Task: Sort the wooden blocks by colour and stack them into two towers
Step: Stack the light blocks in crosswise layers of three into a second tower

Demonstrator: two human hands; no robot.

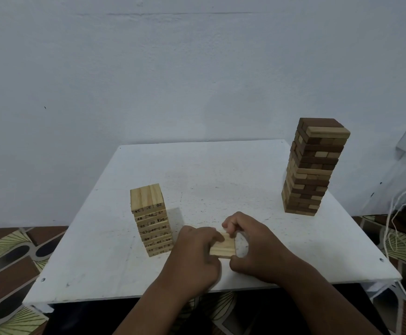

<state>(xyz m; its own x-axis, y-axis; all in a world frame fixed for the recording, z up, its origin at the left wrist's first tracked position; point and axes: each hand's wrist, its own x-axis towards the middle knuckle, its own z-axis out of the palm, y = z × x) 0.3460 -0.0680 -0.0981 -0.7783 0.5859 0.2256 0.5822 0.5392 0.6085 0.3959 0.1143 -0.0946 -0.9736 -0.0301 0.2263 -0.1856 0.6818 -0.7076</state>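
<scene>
Two hands, left hand (194,256) and right hand (257,247), fingers curled around a small set of pale blocks (223,247) on the white desk (221,177), pale numbered tower (151,221) left, mixed brown tower (313,168) right.

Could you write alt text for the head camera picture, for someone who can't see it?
Two hands, left hand and right hand, hold a small layer of pale blocks on a white table. A short pale numbered tower stands to their left, and a taller tower of mixed brown and pale blocks at far right.
</scene>
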